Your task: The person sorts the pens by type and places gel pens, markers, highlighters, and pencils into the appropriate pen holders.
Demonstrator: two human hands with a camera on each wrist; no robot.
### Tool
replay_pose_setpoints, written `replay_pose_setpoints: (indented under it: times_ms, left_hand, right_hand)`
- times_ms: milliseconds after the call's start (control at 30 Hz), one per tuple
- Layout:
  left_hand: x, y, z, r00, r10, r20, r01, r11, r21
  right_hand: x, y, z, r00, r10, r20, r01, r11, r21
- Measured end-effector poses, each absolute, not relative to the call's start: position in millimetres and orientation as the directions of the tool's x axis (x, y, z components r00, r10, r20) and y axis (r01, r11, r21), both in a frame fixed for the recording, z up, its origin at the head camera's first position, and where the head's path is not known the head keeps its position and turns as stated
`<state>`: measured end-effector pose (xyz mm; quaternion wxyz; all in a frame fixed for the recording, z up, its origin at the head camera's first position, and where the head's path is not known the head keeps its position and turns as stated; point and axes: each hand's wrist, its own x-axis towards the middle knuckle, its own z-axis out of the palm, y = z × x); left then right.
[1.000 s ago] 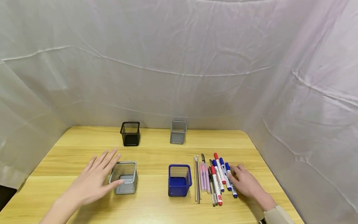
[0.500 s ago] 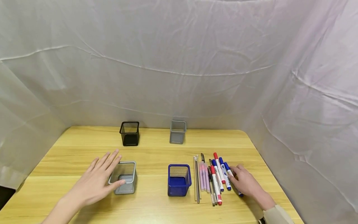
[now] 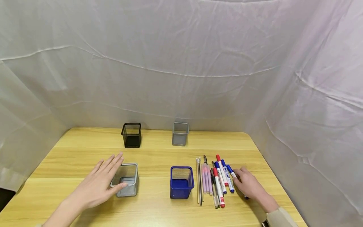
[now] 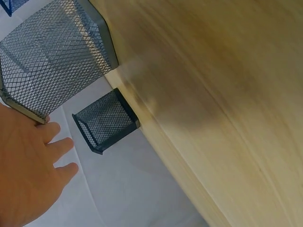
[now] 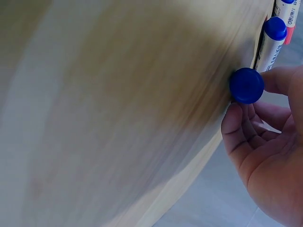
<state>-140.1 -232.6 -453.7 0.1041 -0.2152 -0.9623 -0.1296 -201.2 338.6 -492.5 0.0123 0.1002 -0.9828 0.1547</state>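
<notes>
My left hand [image 3: 95, 187] is spread flat with straight fingers at the left rim of a silver-grey mesh pen holder [image 3: 131, 189], its thumb across the near side. In the left wrist view, the fingertips lie by that holder's [image 4: 52, 56] rim. On the right, my right hand [image 3: 249, 185] pinches a blue-capped whiteboard marker [image 3: 230, 170] at the edge of the pen group. The right wrist view shows the marker's round blue end [image 5: 246, 85] between thumb and curled fingers. The palm hides much of its barrel in the head view.
Left of that marker lie several red and blue markers [image 3: 219, 186], black pens [image 3: 215, 194], pink-purple pens [image 3: 207, 179] and pencils [image 3: 199, 186]. A blue mesh holder [image 3: 181, 189] stands mid-table; a black holder [image 3: 132, 141] and another grey holder [image 3: 180, 138] stand near the back curtain.
The marker at the right hand has turned, its lower end swinging right and under the palm. The right hand stays almost in place. The left hand has shifted very slightly.
</notes>
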Motion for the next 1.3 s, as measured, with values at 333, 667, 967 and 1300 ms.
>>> replay_pose_setpoints:
  times_ms: [333, 667, 967, 1300]
  left_hand:
    - [-141, -232, -455, -0.891, 0.386, 0.239, 0.435, 0.876, 0.208]
    - [-140, -233, -454, -0.891, 0.388, 0.236, 0.436, 0.878, 0.200]
    - [-141, -233, -455, -0.893, 0.387, 0.229, 0.434, 0.876, 0.211]
    - [-140, -232, -455, -0.892, 0.390, 0.229, 0.438, 0.870, 0.227]
  right_hand:
    - [-200, 335, -489, -0.968, -0.191, 0.164, -0.235, 0.921, -0.312]
    - [-200, 321, -479, -0.910, -0.223, 0.348, -0.337, 0.889, -0.312]
    - [-197, 302, -462, -0.862, -0.253, 0.440, -0.413, 0.853, -0.319]
    - [-196, 277, -447, -0.773, -0.283, 0.569, -0.522, 0.792, -0.316]
